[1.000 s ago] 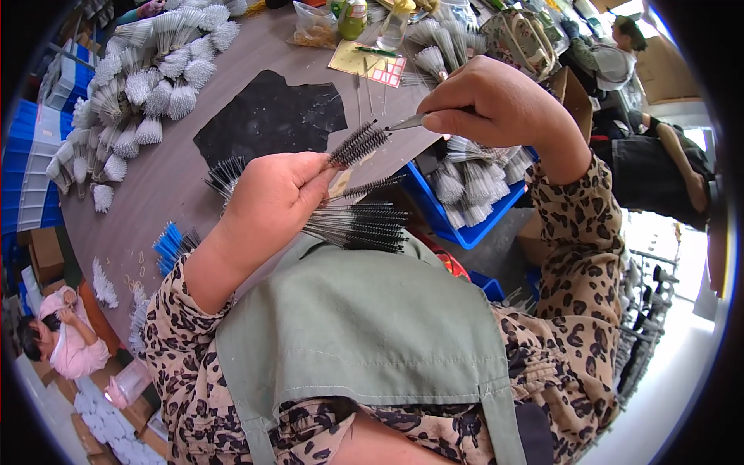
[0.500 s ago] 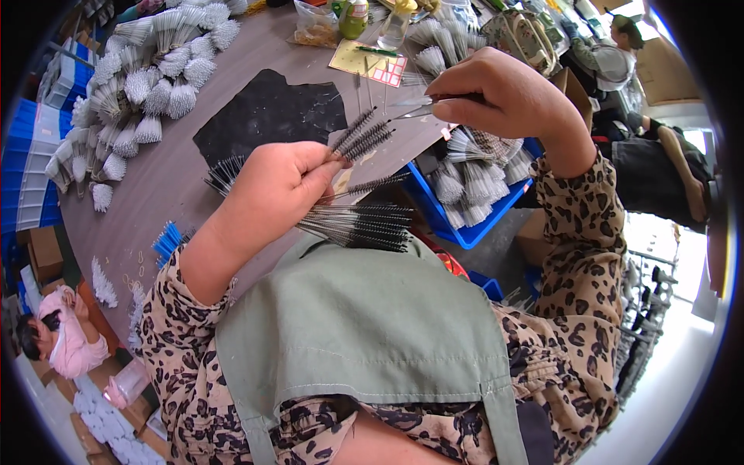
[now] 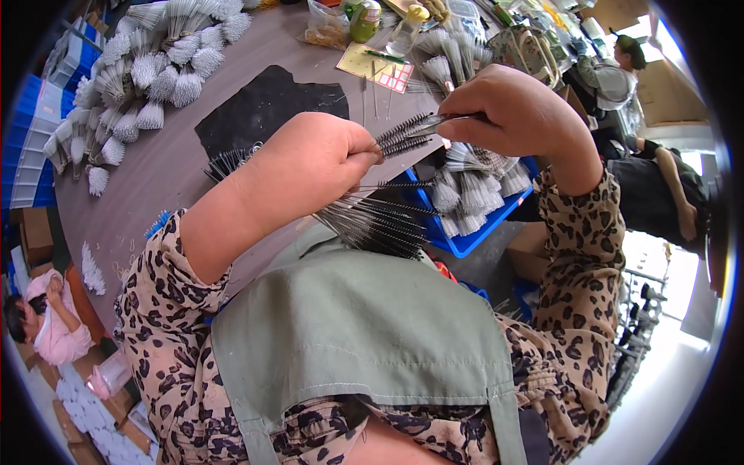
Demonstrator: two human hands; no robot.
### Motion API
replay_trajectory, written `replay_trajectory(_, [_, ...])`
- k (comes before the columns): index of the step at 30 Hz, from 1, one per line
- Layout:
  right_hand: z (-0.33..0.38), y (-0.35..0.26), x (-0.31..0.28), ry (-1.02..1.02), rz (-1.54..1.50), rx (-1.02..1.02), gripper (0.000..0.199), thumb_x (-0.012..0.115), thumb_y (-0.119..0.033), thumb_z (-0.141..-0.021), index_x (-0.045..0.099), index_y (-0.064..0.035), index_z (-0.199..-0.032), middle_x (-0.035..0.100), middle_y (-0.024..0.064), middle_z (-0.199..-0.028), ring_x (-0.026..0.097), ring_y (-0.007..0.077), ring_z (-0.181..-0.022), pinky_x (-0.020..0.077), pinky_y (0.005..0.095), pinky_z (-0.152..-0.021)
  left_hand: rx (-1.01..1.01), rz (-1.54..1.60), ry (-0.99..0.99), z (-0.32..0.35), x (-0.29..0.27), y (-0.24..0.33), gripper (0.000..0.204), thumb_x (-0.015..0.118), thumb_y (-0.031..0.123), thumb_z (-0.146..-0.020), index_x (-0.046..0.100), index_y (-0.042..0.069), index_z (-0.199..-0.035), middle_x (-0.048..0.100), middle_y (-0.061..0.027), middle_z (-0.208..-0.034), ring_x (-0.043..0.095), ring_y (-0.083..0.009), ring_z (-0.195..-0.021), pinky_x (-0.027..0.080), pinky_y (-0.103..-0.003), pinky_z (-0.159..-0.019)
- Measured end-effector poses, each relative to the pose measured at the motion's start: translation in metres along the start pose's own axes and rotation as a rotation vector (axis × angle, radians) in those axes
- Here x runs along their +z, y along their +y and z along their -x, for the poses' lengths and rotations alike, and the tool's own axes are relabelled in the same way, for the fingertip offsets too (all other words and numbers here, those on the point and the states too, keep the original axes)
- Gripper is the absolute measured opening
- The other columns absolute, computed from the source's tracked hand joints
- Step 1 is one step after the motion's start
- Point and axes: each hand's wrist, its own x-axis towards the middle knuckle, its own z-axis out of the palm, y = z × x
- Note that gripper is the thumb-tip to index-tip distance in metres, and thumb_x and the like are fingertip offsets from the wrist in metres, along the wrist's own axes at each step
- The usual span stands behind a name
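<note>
My left hand (image 3: pixel 310 159) is closed, and between thumb and fingers it pinches a few thin wire brushes (image 3: pixel 404 137) with black bristles. A wider fan of similar black-tipped brushes (image 3: pixel 380 225) spreads from beneath this hand, above the green apron (image 3: pixel 372 325); how its lower ends are held is hidden. My right hand (image 3: pixel 519 112) is closed round a small pointed metal tool (image 3: pixel 459 117) with two arms. That tool's tip meets the bristled ends of the pinched brushes. Whether it is snips or tweezers I cannot make out.
A black sheet (image 3: pixel 271 108) lies on the table, with bundled white brushes (image 3: pixel 147 74) at the far left. A blue crate (image 3: pixel 465 246) of white-tipped bundles stands at the right. Farther back are a yellow card (image 3: pixel 364 60) and bottles (image 3: pixel 407 31). Other people sit nearby.
My left hand has moved right and slightly up with the pinched brushes. The metal tool's arms, apart and clear of the brushes before, now meet their tips. The lower fan has spread wider.
</note>
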Motion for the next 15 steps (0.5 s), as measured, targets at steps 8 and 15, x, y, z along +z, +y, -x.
replay_trajectory(8, [-0.008,0.016,0.003,-0.036,-0.058,-0.004,0.024,0.062,-0.022,-0.086,0.065,0.0017,-0.082,0.059,0.0161,-0.064,0.056,0.0335,-0.057,0.0449,0.0382,-0.054,0.060,-0.085,0.007,-0.015,-0.004,-0.002,0.021,0.053,0.011,-0.085,0.067,-0.003,-0.093,0.062,-0.0090,-0.063,0.058,-0.0124,-0.056,0.045,-0.026,-0.054])
replay_trajectory(15, [-0.001,0.010,0.007,-0.010,-0.054,-0.021,0.023,0.061,-0.022,-0.087,0.066,0.0001,-0.081,0.057,0.0150,-0.061,0.055,0.0326,-0.055,0.0433,0.0384,-0.053,0.053,-0.080,0.014,-0.012,0.004,0.002,0.021,0.056,0.014,-0.083,0.067,-0.002,-0.090,0.061,-0.0154,-0.068,0.059,-0.0247,-0.061,0.047,-0.033,-0.058])
